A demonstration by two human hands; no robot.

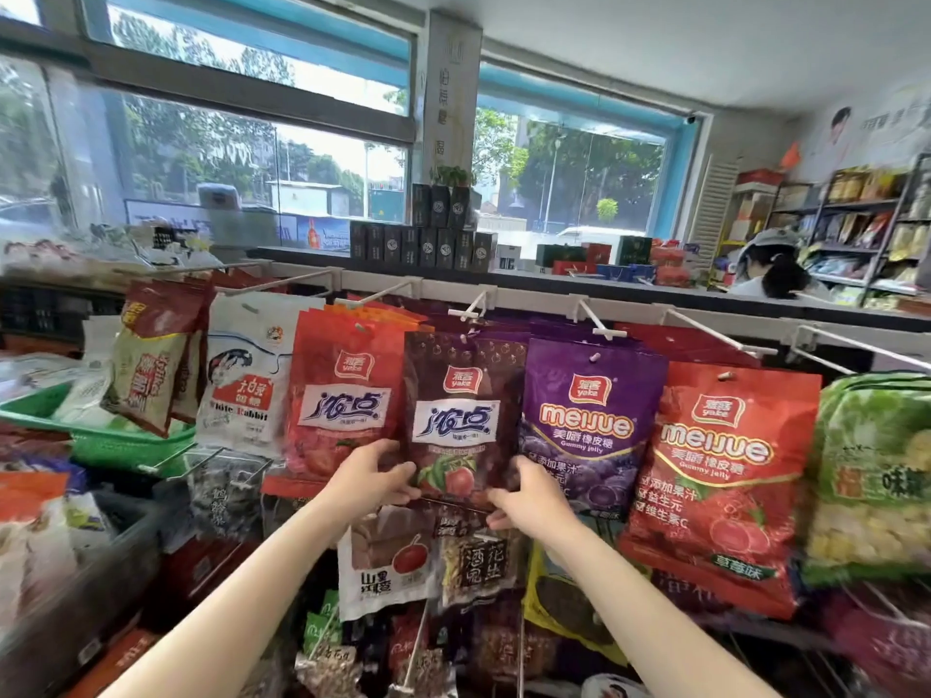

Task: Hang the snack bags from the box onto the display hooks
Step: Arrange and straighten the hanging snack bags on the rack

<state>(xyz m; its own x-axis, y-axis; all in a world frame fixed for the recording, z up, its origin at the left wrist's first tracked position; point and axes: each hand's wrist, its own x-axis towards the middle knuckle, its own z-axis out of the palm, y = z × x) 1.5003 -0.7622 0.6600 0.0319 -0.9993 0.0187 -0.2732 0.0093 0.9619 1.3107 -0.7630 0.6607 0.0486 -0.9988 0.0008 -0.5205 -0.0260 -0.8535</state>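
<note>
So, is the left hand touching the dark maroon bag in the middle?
Touching. The head view shows the left hand with fingers curled onto the lower left edge of the dark maroon bag; no gap is visible.

Both forearms [312, 591] run off the bottom edge at 6 o'clock; the green bag [876, 476] at 3 o'clock is blurred and cropped.

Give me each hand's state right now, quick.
Left hand: grip closed on the dark red snack bag, at its lower left edge.
Right hand: grip closed on the same bag, at its lower right edge.
</note>
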